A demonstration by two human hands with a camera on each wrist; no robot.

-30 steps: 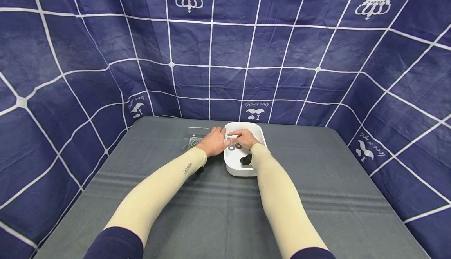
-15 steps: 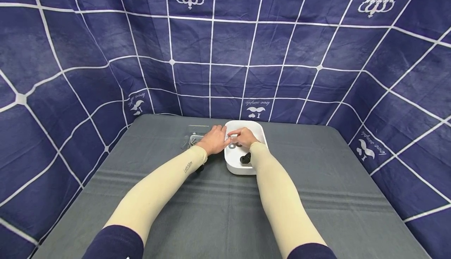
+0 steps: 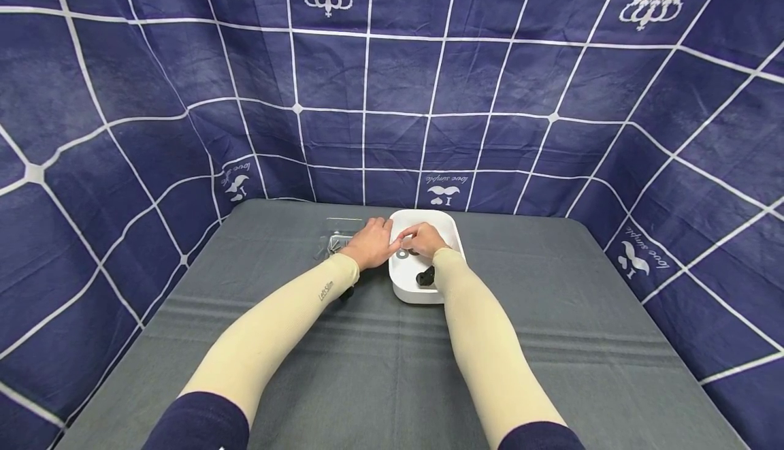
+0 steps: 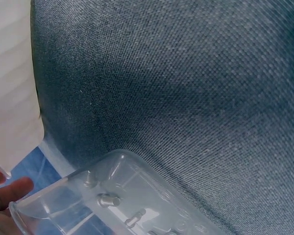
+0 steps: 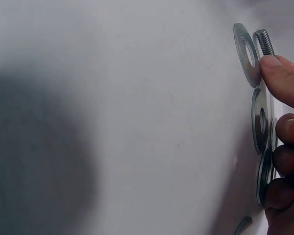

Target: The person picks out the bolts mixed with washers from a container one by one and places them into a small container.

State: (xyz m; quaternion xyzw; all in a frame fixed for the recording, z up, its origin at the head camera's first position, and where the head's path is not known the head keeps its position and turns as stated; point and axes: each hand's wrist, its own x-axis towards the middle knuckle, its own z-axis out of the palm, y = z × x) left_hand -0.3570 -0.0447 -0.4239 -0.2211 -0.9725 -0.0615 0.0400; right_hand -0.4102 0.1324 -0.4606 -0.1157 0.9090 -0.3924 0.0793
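Note:
My right hand (image 3: 424,239) is over the white tray (image 3: 407,293). In the right wrist view its thumb and a finger pinch a threaded bolt (image 5: 265,43); the other fingers are curled. Flat metal washers, including one washer (image 5: 259,120), are close to those fingers inside the tray. At the tray's left rim is my left hand (image 3: 371,244), its thumb reaching toward the right fingertips. Whether it holds anything is hidden. Left fingertips (image 4: 20,187) show in the left wrist view beside a clear plastic box (image 4: 120,159) with several bolts in it.
Left of the tray, the clear box lies partly behind the left hand. Another transparent piece (image 3: 344,220) is just beyond it. A dark grey cloth (image 3: 582,314) covers the table, and a blue curtain (image 3: 490,82) with white lines hangs behind.
The right fingertips have come closer to the left thumb and now meet it near the tray's left side. The left hand stays almost where it was.

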